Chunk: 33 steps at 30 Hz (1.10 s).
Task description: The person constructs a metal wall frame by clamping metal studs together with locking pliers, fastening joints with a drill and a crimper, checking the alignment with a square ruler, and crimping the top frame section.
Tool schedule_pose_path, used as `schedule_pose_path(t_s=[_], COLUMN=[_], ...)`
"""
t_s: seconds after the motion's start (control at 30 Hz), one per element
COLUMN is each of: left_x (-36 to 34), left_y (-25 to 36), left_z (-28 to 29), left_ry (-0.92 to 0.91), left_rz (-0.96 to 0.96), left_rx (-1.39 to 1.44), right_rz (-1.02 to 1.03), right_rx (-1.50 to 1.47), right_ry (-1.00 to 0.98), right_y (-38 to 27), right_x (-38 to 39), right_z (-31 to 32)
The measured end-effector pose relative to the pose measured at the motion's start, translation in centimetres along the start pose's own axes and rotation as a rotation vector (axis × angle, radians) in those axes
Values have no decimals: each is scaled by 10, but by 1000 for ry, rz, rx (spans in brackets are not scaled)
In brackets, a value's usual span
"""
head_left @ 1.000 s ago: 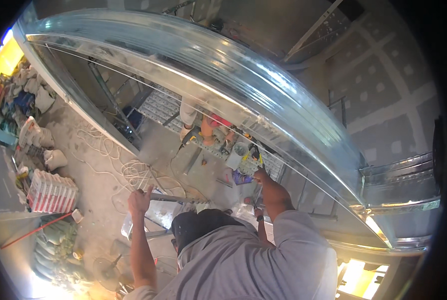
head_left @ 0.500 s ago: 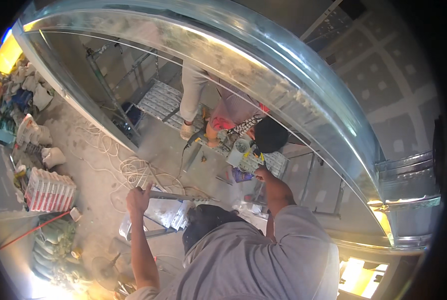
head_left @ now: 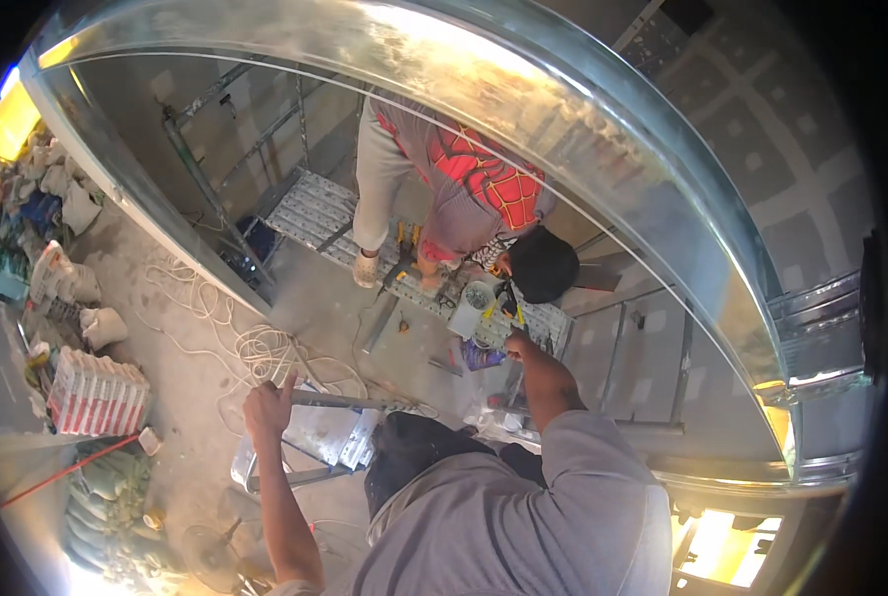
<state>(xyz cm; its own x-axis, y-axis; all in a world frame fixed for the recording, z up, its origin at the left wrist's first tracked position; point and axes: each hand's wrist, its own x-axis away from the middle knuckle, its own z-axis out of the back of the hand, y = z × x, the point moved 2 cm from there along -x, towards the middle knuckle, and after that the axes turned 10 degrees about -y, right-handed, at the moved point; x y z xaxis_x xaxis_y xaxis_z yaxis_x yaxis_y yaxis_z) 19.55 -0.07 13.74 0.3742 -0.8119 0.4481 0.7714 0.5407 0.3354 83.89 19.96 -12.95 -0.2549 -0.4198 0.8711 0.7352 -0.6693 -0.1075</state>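
Observation:
My left hand [head_left: 267, 405] is raised at the lower left, fingers curled and thumb up, at the end of a grey metal bar [head_left: 350, 400] above an aluminium stepladder [head_left: 325, 442]. My right hand [head_left: 519, 346] reaches up to the edge of a perforated scaffold platform [head_left: 310, 214] and grips a yellow-handled tool [head_left: 510, 306]. Beside that hand stand a white bucket [head_left: 472, 306] and a purple packet [head_left: 480, 355]. Another person in a red patterned shirt [head_left: 484, 184] and dark cap bends over the platform just beyond.
A shiny curved sheet-metal duct [head_left: 603, 129] arches overhead from left to right. White cable coils [head_left: 255, 343] lie on the dusty floor. Sacks and a stack of boxes [head_left: 96, 392] line the left side. Scaffold tubes [head_left: 201, 184] stand behind the platform.
The person in the red patterned shirt has come into view and bent down over the platform. My two hands have stayed almost where they were.

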Motion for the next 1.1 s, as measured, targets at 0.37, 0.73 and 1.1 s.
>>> schedule_pose_path(t_s=[0.37, 0.73, 1.1], left_x=[-5, -7, -21], left_y=[-14, -4, -18], left_z=[-4, 0, -13], left_ry=[-62, -83, -92], left_rz=[13, 63, -35], left_rx=[28, -6, -17], right_rz=[9, 92, 107], right_rx=[-434, -287, -479], right_ry=[-90, -98, -87], right_y=[15, 60, 92], right_x=[50, 60, 121], right_z=[7, 34, 23])
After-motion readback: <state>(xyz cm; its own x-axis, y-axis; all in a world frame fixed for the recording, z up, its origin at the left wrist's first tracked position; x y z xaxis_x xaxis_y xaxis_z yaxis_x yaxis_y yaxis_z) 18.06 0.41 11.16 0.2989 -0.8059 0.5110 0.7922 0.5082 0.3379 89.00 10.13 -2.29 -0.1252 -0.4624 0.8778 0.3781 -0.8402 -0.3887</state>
